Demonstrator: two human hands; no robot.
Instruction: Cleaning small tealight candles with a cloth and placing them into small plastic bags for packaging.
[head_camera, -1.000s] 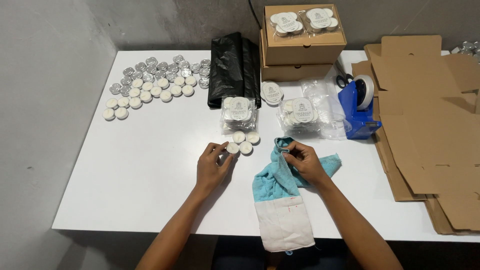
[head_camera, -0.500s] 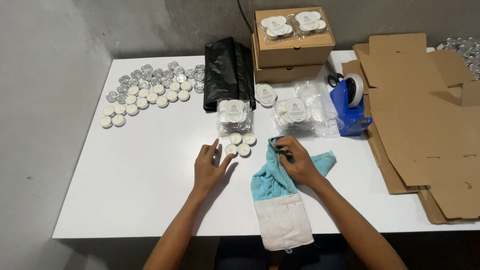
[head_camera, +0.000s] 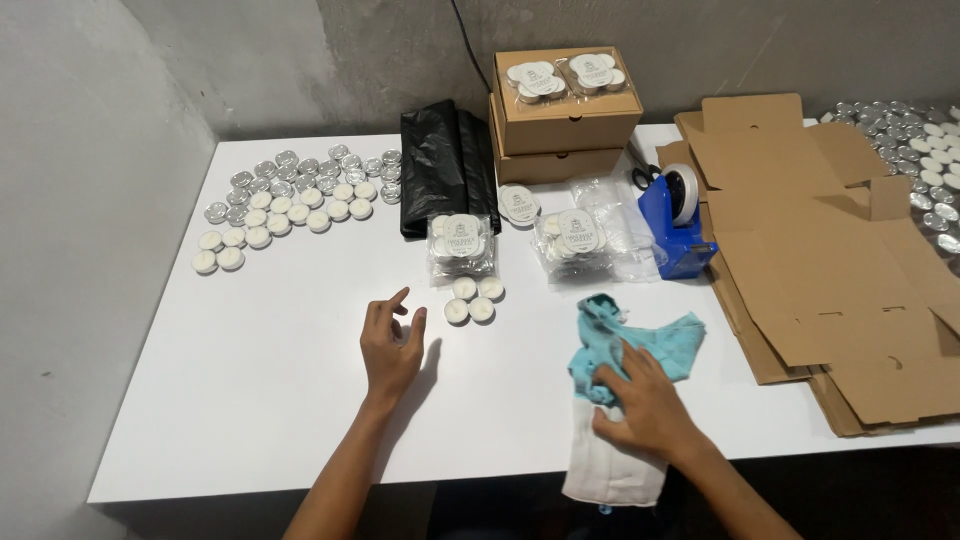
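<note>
My left hand (head_camera: 391, 345) hovers over the white table (head_camera: 250, 380) with fingers apart and nothing in it, just left of several loose tealight candles (head_camera: 472, 300). My right hand (head_camera: 645, 400) rests flat on a crumpled teal cloth (head_camera: 640, 335) that lies over a white cloth (head_camera: 612, 465) hanging off the table's front edge. Behind the loose candles stands a clear packet of tealights (head_camera: 461, 244), and a second packet (head_camera: 578, 238) lies to its right.
Many tealights (head_camera: 290, 200) spread across the back left. A folded black plastic bag (head_camera: 445, 165), two stacked cardboard boxes (head_camera: 565, 120) topped with candle packs, a blue tape dispenser (head_camera: 677, 222) and flattened cartons (head_camera: 830, 250) fill the back and right. More tealights (head_camera: 925, 165) lie far right.
My left hand has drawn back from the loose candles and lifted. My right hand has let go of the teal cloth's top and moved down flat onto it.
</note>
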